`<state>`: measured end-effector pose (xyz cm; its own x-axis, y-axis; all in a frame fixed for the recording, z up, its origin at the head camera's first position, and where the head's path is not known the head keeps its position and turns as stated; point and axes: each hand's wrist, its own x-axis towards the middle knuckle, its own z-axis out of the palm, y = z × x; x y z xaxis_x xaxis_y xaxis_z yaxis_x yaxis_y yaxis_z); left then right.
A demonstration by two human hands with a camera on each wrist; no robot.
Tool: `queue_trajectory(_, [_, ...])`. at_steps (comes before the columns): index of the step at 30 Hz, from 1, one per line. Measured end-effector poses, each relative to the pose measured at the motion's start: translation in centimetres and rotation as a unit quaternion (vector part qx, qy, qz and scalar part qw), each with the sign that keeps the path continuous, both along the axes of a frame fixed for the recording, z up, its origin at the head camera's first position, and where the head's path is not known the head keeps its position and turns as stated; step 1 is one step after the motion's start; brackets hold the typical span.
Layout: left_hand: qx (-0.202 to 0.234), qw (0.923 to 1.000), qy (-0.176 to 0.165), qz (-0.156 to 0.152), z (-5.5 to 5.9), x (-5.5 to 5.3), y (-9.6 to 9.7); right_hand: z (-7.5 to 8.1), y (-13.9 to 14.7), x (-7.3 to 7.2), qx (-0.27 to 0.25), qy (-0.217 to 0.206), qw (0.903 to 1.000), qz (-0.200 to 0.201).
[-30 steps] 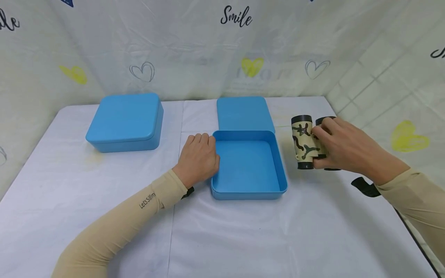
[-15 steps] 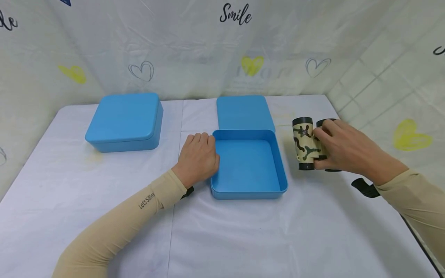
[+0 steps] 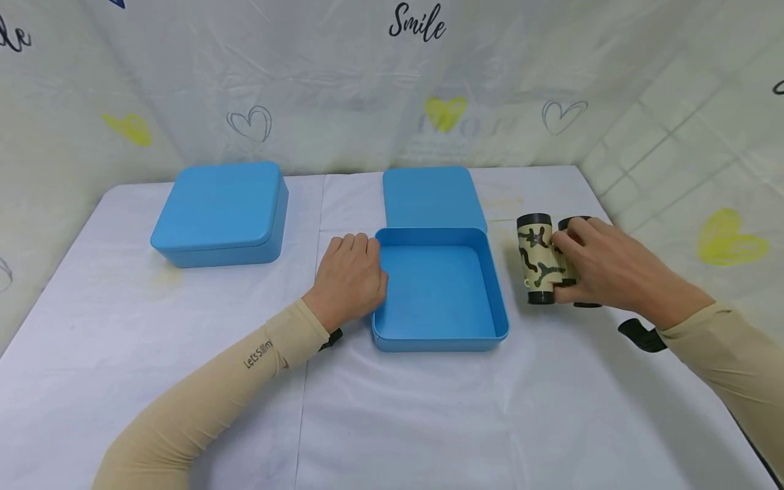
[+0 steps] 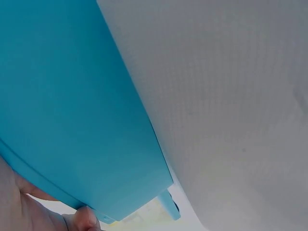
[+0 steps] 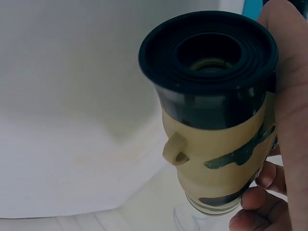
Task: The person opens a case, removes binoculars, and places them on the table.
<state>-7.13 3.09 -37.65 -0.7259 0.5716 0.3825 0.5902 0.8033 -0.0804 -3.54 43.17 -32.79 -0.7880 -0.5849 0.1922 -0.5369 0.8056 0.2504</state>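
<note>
A pair of camouflage-patterned binoculars (image 3: 540, 260) with black ends is in my right hand (image 3: 603, 265), to the right of the open blue box. Thumb and fingers grip its right barrel. In the right wrist view one black eyepiece of the binoculars (image 5: 207, 57) and a small strap loop face the camera. My left hand (image 3: 350, 279) holds the left wall of the blue box (image 3: 437, 345), its fingers curled over the rim. Close up in the left wrist view, the box's side wall (image 4: 72, 106) shows, with fingertips at the rim.
Behind the open box its blue lid (image 3: 433, 197) lies folded back flat. A second blue box (image 3: 219, 207), closed, stands at the back left. White cloth covers the table (image 3: 398, 415), and a printed curtain (image 3: 331, 82) hangs behind it.
My right hand and the binoculars have come slightly lower and nearer in the head view. The left hand stays at the box's left wall.
</note>
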Motion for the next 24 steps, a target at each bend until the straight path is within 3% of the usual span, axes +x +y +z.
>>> queue_trajectory(9, [0.010,0.9997,0.022,-0.007,-0.1,0.1,0.0,-1.0,0.2,0.1,-0.007,-0.011,0.9999,-0.002])
queue_trajectory(19, [0.004,1.0000,0.006,-0.003,-0.1,0.0,0.0,-1.9,0.4,-0.1,-0.007,-0.004,0.9997,0.022])
queue_trajectory(24, [0.004,1.0000,0.006,-0.003,-0.2,0.0,-0.1,-2.1,0.3,-0.1,-0.002,-0.018,0.9997,0.014])
